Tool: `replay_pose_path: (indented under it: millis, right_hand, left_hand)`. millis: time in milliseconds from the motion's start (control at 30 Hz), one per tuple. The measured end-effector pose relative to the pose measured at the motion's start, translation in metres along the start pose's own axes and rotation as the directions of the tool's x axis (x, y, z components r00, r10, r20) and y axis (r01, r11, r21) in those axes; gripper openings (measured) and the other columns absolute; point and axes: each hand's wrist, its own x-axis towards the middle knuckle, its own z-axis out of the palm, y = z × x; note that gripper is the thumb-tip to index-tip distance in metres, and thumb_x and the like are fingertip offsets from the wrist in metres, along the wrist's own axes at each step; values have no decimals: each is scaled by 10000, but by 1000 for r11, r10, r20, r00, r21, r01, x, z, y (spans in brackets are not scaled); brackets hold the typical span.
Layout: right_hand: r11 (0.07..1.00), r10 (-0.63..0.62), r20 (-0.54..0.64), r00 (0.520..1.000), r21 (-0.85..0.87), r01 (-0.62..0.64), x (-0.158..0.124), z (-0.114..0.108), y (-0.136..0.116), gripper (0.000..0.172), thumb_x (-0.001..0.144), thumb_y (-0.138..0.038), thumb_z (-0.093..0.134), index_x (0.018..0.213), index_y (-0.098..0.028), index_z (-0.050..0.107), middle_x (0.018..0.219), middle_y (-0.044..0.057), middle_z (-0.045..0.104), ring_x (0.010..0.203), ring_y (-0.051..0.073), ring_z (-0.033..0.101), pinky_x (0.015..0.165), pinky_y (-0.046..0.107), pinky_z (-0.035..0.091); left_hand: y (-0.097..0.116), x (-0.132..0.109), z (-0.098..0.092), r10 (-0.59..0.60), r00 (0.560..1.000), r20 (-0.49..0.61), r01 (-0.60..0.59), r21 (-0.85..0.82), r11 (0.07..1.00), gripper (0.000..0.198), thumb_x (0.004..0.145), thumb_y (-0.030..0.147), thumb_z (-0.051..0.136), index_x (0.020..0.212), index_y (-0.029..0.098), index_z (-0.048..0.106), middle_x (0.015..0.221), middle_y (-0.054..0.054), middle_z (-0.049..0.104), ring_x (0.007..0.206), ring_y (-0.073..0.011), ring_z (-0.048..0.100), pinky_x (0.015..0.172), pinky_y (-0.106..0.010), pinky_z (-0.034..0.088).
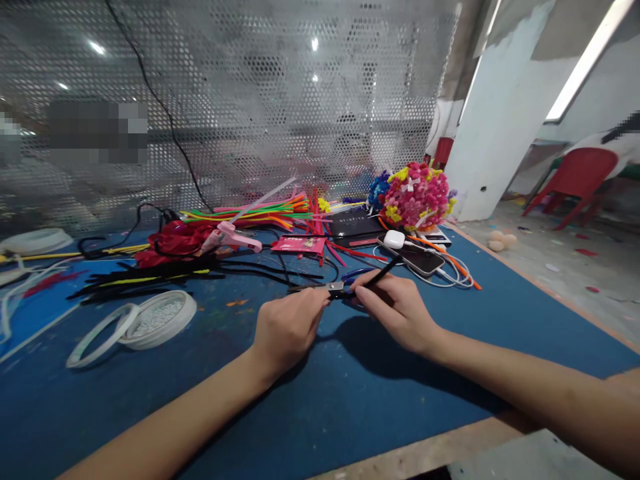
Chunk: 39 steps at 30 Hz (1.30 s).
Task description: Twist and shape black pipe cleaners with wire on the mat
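Head view: blue worktop (320,400) nearest, both bare forearms reaching in over it. Left hand (286,328) is centre, back of hand up, fingers curled in; tips hidden, so can't tell how tight they are or what they grip. Right hand (395,308) just right of it, thumb and index closed on a black pipe cleaner (386,269), one end sticking up and right past the knuckles. Blue-handled scissors (336,286) sit between the hands, blades pointing left past the left hand, handles behind the right fingertips; can't tell if the right hand has hold of them too.

Left side: round white tub (159,341) of small pale beads, white ring-shaped lid (75,360) leaning on its rim. Behind those, a pile of black pipe cleaners (120,283) with some yellow mixed in.

Further back: red fabric bundle (173,243), pink glue gun (226,235) with a translucent stick out the back, pink packet (299,245). Right of the packet, smartphone (425,261) with a white earbud case (394,239) on it and white cable (457,283) looped beside.

Back row: multicoloured pipe cleaner bundle (260,215), black box (354,225), pink-and-yellow fuzzy flower bouquet (417,198) with blue blooms (379,190) on its left.

Beyond: perforated metal panel (280,100); far right, red chair (580,170), person on it.
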Motion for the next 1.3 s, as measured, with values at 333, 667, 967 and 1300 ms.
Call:
replay_pose_path:
  millis: [333,667,967,1300]
  right_hand:
    - [903,298,-50,953,340,-265,7,-1,7,595,738,-268,680,1190,-301,295,835,-50,510,398,41,482,367,173,370]
    - [952,-127,202,971,-252,177,3,-2,1,140,717,-53,498,794,-169,517,815,31,488,676,121,472,599,231,413]
    - [917,-272,248,930,-227,329,1,-6,6,323,689,-15,439,962,-137,562,961,99,525,860,172,529,755,283,475]
    - [871,-347,135,928,-320,372,2,-1,13,184,796,-70,466,873,-170,600,867,70,564,780,142,557,671,240,488]
  left_hand:
    - [3,1,0,-6,1000,7,6,-13,1000,317,931,217,328,796,157,609,628,-19,661,535,-134,611,495,-227,395]
    - [-11,-1,-3,-56,998,19,56,16,998,326,939,235,306,821,150,597,640,-29,647,542,-138,606,500,-225,393]
    - [-10,-2,-4,-33,999,19,33,40,999,331,937,230,301,815,148,598,621,-27,633,525,-137,591,499,-229,380]
    - [-8,-2,-5,-11,1000,16,11,5,1000,309,931,209,316,816,141,594,634,-33,643,542,-147,607,493,-233,390]
